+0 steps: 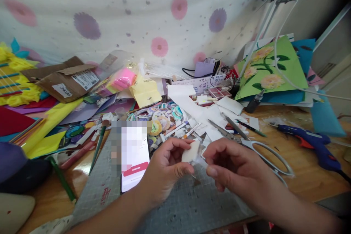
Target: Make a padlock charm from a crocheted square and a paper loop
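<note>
1. Above the gray cutting mat [170, 212]: one small white piece [191, 151], gripped by the left hand [164, 168], thumb against fingers.
2. Beside it: one translucent strip [201, 161], apparently pinched by the right hand [238, 164]; whether it is joined to the white piece cannot be told.
3. Progress, as judged: the white piece is already separated from the paper scraps [197, 109]; handling is unfinished, nothing having been set down.
4. To the right: scissors [246, 141] and glue gun [307, 135], both unheld.
</note>
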Action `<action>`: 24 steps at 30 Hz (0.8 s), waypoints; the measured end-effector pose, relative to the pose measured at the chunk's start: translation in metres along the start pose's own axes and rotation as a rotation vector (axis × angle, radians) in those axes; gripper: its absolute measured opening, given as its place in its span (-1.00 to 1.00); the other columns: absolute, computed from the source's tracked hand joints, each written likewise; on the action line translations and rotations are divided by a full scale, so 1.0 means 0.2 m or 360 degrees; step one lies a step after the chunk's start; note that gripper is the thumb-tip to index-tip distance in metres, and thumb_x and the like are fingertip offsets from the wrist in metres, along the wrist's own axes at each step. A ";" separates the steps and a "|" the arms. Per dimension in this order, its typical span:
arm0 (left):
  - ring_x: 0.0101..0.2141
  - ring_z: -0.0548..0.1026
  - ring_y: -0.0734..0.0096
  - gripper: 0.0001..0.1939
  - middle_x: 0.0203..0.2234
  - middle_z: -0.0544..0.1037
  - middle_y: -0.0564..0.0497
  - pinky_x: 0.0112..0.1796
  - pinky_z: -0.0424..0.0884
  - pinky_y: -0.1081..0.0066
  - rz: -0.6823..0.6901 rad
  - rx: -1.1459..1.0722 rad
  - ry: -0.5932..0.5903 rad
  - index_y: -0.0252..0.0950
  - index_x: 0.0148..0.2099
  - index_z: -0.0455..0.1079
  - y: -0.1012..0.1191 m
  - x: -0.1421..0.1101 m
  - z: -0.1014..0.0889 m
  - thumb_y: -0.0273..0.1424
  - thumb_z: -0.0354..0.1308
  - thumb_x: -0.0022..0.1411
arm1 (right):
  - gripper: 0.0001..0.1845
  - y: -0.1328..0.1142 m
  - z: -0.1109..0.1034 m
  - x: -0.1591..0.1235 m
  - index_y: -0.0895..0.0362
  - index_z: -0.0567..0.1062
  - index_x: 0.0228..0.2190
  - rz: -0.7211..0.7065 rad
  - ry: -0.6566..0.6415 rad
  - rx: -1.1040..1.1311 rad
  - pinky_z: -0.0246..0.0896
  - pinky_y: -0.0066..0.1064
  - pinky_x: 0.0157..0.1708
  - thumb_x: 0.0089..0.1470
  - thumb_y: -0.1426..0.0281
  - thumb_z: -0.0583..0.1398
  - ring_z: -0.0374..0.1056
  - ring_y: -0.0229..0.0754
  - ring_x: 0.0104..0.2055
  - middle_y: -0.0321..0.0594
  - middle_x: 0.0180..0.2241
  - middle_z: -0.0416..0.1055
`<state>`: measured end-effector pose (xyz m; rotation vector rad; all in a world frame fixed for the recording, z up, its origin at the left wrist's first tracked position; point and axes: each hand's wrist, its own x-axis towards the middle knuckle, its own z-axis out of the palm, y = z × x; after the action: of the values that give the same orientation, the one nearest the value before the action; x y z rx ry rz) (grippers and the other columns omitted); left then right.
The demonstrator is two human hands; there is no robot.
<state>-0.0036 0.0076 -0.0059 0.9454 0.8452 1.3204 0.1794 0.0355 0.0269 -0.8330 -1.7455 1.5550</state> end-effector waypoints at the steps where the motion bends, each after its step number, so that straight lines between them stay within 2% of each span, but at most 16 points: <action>1: -0.13 0.45 0.25 -0.64 -0.11 0.50 -0.05 -0.19 0.33 0.42 -0.0027 -0.0043 -0.0001 -0.25 -0.26 0.43 0.00 0.00 0.00 -0.34 0.43 -0.14 | -0.85 0.01 -0.01 0.00 0.06 0.37 -0.36 0.0048 -0.0031 0.0153 0.19 -0.55 -0.54 0.05 0.31 0.25 0.22 -0.37 -0.50 -0.39 -0.47 0.29; 4: -0.20 0.50 0.23 -0.62 -0.17 0.53 -0.01 -0.22 0.36 0.40 -0.0138 -0.0187 0.0035 -0.25 -0.27 0.44 0.01 0.01 0.01 -0.26 0.43 -0.16 | -0.70 0.04 -0.06 -0.02 0.05 0.30 -0.34 0.0198 -0.0150 0.0472 0.23 -0.56 -0.55 -0.05 0.34 0.33 0.23 -0.39 -0.50 -0.41 -0.44 0.31; 6: -0.23 0.52 0.24 -0.63 -0.25 0.55 0.02 -0.19 0.37 0.38 -0.0176 -0.0261 0.0080 -0.25 -0.29 0.44 0.02 0.00 0.01 -0.24 0.43 -0.17 | -0.63 0.07 -0.10 -0.04 0.06 0.30 -0.32 0.0341 -0.0235 0.0557 0.24 -0.56 -0.57 -0.11 0.36 0.37 0.25 -0.38 -0.51 -0.41 -0.46 0.35; 10: -0.26 0.55 0.21 -0.63 -0.34 0.56 0.05 -0.15 0.39 0.32 -0.0191 -0.0366 0.0148 -0.23 -0.29 0.45 0.03 0.00 0.02 -0.24 0.43 -0.17 | -0.76 0.12 -0.15 -0.09 0.15 0.41 -0.41 0.0620 -0.0375 0.0407 0.19 -0.55 -0.56 -0.09 0.34 0.35 0.27 -0.38 -0.58 -0.34 -0.54 0.43; 13: -0.28 0.56 0.19 -0.63 -0.34 0.57 0.05 -0.18 0.41 0.30 -0.0197 -0.0403 0.0155 -0.21 -0.27 0.44 0.03 0.00 0.02 -0.26 0.43 -0.16 | -0.79 0.12 -0.19 -0.11 0.15 0.46 -0.47 0.0689 -0.0380 0.0290 0.16 -0.50 -0.52 -0.03 0.27 0.30 0.29 -0.35 -0.56 -0.31 -0.54 0.45; 15: -0.27 0.57 0.18 -0.64 -0.32 0.58 0.03 -0.21 0.41 0.31 -0.0222 -0.0413 0.0118 -0.22 -0.25 0.43 0.02 0.00 0.02 -0.26 0.41 -0.13 | -0.79 0.11 -0.20 -0.13 0.13 0.49 -0.49 0.0617 -0.0342 0.0200 0.11 -0.49 -0.51 -0.05 0.24 0.31 0.25 -0.32 -0.53 -0.33 -0.55 0.40; 18: -0.26 0.57 0.17 -0.71 -0.28 0.60 -0.02 -0.20 0.41 0.27 -0.0295 -0.0451 -0.0009 -0.22 -0.24 0.42 0.00 -0.01 0.03 -0.26 0.35 -0.02 | -0.78 0.06 -0.21 -0.13 0.13 0.52 -0.54 0.0371 -0.0209 0.0111 0.00 -0.49 -0.54 -0.09 0.24 0.33 0.13 -0.32 -0.51 -0.35 -0.58 0.30; 21: -0.26 0.57 0.18 -0.75 -0.27 0.61 -0.06 -0.20 0.41 0.28 -0.0365 -0.0488 -0.0192 -0.23 -0.23 0.43 -0.03 -0.03 0.05 -0.26 0.31 0.04 | -0.77 0.02 -0.18 -0.12 0.12 0.52 -0.52 0.0233 0.0001 0.0303 -0.01 -0.50 -0.55 -0.10 0.22 0.34 0.09 -0.34 -0.53 -0.37 -0.60 0.29; 24: -0.27 0.58 0.17 -0.73 -0.25 0.61 -0.08 -0.21 0.41 0.28 -0.0408 -0.0498 -0.0325 -0.24 -0.20 0.44 -0.04 -0.05 0.07 -0.23 0.28 0.06 | -0.77 0.00 -0.15 -0.08 0.11 0.50 -0.50 0.0147 0.0212 0.0532 0.09 -0.50 -0.50 -0.15 0.24 0.38 0.17 -0.33 -0.52 -0.36 -0.57 0.33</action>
<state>0.0114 -0.0044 -0.0086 0.6859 0.5607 1.0748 0.2125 0.0395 0.0287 -0.8345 -1.3212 1.7478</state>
